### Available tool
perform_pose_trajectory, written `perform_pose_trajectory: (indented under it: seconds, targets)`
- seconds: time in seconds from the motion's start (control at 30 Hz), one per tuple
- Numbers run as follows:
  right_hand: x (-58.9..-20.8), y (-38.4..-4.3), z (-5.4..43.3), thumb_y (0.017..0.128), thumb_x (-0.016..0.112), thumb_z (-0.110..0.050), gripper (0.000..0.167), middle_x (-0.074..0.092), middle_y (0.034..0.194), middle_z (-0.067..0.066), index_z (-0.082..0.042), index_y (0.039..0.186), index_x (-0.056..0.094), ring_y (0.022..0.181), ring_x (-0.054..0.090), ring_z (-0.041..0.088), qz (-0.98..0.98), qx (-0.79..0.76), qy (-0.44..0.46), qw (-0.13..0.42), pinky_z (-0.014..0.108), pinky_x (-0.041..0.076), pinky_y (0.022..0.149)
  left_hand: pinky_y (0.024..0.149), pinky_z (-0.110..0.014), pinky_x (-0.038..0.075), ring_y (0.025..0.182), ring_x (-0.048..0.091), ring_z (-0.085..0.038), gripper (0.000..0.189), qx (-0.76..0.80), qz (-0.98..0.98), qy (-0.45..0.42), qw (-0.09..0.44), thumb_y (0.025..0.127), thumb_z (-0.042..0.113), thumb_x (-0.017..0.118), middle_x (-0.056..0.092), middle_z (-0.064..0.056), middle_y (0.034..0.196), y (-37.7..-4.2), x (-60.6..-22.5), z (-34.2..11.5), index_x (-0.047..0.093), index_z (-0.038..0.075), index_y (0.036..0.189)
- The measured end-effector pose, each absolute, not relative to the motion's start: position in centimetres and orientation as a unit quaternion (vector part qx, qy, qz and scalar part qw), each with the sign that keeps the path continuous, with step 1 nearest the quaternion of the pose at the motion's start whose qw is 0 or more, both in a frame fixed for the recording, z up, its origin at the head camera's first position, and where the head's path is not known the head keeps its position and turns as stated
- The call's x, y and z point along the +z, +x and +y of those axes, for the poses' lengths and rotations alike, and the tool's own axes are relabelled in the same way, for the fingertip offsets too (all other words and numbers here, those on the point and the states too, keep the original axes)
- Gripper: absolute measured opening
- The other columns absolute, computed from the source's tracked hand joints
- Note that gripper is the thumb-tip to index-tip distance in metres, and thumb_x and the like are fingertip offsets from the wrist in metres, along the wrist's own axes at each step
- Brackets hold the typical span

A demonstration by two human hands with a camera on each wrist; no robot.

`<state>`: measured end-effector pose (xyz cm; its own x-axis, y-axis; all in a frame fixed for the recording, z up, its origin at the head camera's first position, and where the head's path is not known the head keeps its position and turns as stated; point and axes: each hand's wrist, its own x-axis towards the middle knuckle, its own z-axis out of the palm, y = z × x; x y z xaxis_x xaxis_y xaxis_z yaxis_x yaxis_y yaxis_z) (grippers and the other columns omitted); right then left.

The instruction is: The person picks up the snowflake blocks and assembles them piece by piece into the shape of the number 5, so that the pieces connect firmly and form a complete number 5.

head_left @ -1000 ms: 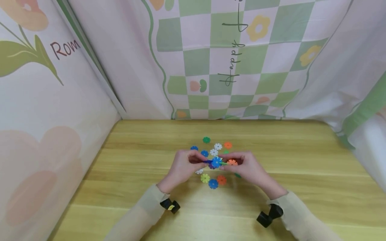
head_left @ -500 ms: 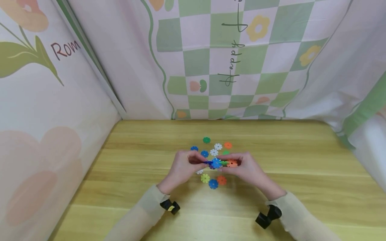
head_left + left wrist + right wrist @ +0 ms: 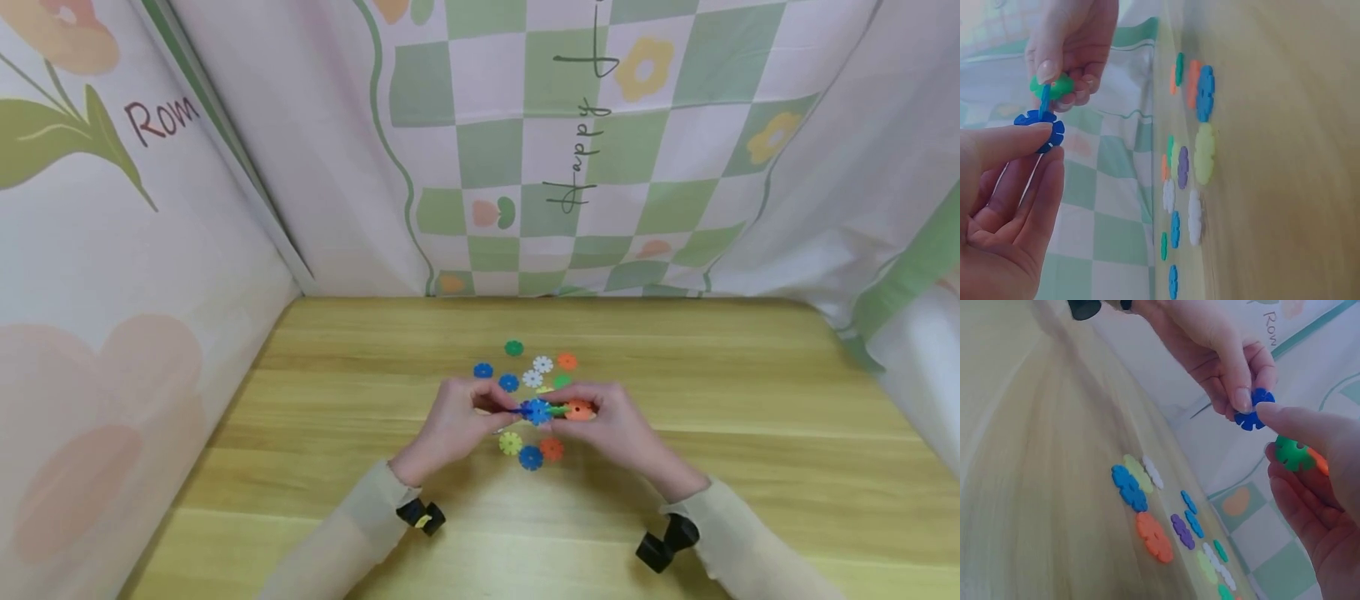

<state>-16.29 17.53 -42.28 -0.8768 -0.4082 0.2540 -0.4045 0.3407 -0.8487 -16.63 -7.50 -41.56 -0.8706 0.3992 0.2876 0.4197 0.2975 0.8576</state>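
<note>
In the head view, my left hand and right hand meet over the table's middle, holding notched plastic discs. The left thumb and fingers pinch a dark blue disc. A lighter blue disc stands between the hands, edge-on in the left wrist view, slotted against the dark blue one. My right hand grips the green disc, which is joined to an orange disc near the palm. The right thumb lies over the lighter blue disc. Fingers hide part of the joints.
Several loose discs lie on the wooden table: a yellow disc, a blue disc and an orange disc nearer me, white ones and a green disc beyond. A patterned curtain hangs behind.
Both hands have shifted slightly toward me with the joined discs. The green disc, nearly edge-on a second ago, shows more of its face. The loose discs have not moved.
</note>
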Motion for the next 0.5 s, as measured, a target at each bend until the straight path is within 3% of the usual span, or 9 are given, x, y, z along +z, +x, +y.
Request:
perform_pose_trajectory:
  seconds: [0.23, 0.5]
  targets:
    - [-42.25, -16.32, 17.30, 0.086, 0.085, -0.020, 0.028, 0.074, 0.106, -0.004, -0.015, 0.113, 0.078, 0.100, 0.069, 0.018, 0.808, -0.530, -0.258, 0.002, 0.034, 0.059, 0.082, 0.069, -0.027, 0.060, 0.076, 0.069, -0.006, 0.010, -0.532, -0.807, -0.257, 0.015, 0.086, 0.004, 0.083, 0.071, 0.008, 0.085, -16.56, -41.31, -7.51, 0.077, 0.012, 0.087]
    - [-42.30, -16.35, 17.40, 0.084, 0.087, -0.018, 0.030, 0.073, 0.109, -0.004, -0.018, 0.113, 0.078, 0.102, 0.067, 0.019, 0.823, -0.519, -0.231, 0.008, 0.037, 0.058, 0.084, 0.068, -0.029, 0.060, 0.077, 0.070, -0.009, 0.009, -0.548, -0.799, -0.247, -0.007, 0.086, 0.007, 0.083, 0.072, 0.008, 0.087, -16.78, -41.57, -7.34, 0.078, 0.013, 0.090]
